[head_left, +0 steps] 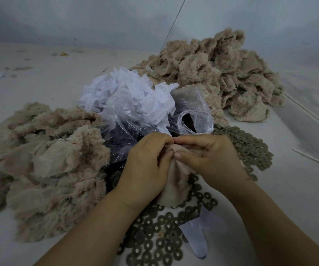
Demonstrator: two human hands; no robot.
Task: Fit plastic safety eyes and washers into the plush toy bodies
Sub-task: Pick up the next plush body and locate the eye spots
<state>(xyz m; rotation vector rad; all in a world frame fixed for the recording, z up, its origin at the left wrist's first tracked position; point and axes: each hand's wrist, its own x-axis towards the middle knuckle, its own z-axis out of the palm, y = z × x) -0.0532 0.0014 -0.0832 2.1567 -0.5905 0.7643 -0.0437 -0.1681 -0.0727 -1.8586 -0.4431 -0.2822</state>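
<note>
Nearest the front edge of the pale work surface (298, 198), dark ring-shaped washers (160, 244) lie scattered between the two forearms, with a small pale blue scrap (198, 239) lying on them to the right. Just beyond, both hands meet over one beige plush body (174, 181), which stands bunched up on the washers. The left hand (145, 166) wraps its curled fingers around the left side of the fabric; the right hand (208, 156) pinches the top of the same piece, fingertips pressed together against those of the left. Whether an eye or washer sits between the fingers cannot be told. A heap of more washers (254, 148) spreads to the right of the right hand. A pile of plush bodies (45, 166) fills the left side. Behind the hands sits a clear plastic bag (128, 123) with dark contents, white paper scraps (128, 91) on top. A larger plush pile (222, 73) lies toward the far right, and thin pale sticks (314, 162) rest near the right edge.
</note>
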